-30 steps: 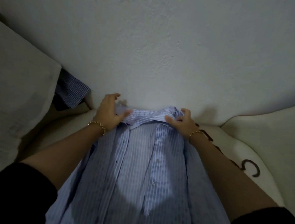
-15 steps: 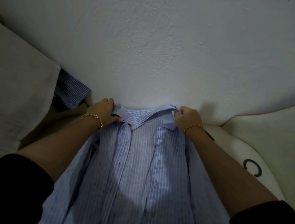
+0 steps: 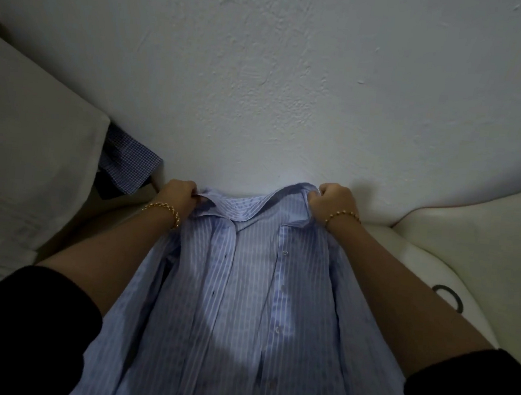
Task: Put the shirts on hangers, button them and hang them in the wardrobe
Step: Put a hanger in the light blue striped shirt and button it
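The pale blue striped shirt (image 3: 244,290) lies front-up and unbuttoned. Its collar is lifted close to the wall (image 3: 293,90), one end gripped by the left hand (image 3: 179,195), the other by the right hand (image 3: 336,200). A dark blue checked shirt (image 3: 128,167) is bunched against the wall's foot. A dark hanger hook (image 3: 449,297) lies farther out from the wall.

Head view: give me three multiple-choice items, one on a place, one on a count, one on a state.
1. Where is the checked cloth?
A) left of the left hand, against the wall
B) on the person's lap
C) in a wardrobe

2. How many wrists bear a gold bracelet?
A) none
B) one
C) two

3. What are the hands doing with the striped shirt?
A) both grip its collar
B) both lie flat on it
C) neither touches it

Key: 1 A, it lies at the wall's foot beyond the left hand. 2 C, a chain shows on each wrist. 3 A, the left hand and right hand curl round the collar ends.
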